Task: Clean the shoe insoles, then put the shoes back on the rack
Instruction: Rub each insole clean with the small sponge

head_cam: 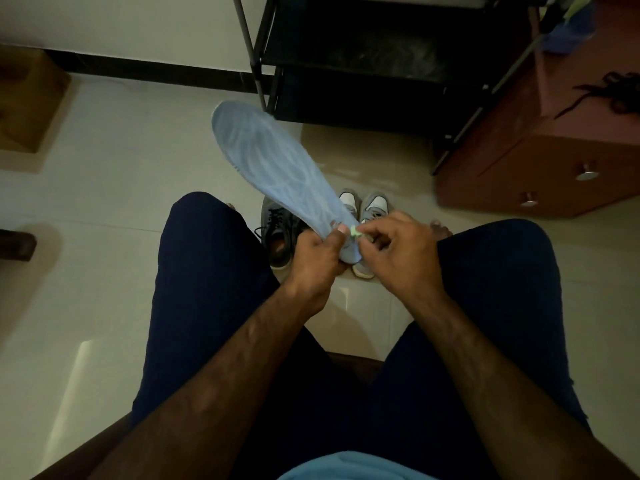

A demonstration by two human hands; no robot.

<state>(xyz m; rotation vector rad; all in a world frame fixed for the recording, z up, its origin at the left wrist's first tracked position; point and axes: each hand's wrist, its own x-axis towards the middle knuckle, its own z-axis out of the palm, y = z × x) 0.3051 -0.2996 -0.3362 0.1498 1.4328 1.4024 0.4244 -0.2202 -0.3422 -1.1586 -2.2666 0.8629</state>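
1. Forearms fill the lower frame. The left hand grips the heel end of the pale blue insole, which slants up toward the upper left of centre.
2. Right hand pinches a small pale-green scrap against that same heel end; the hands are close together.
3. Step, judged: cleaning the insole, starting at the heel. The next move calls for a steady left grip while the right hand works toward the toe.
4. Dark shoe and grey-and-white pair sit on the floor at centre frame, not yet on the rack.
5. Rack shelves, top centre: too dark to tell contents. Cabinet, right: drawers closed.
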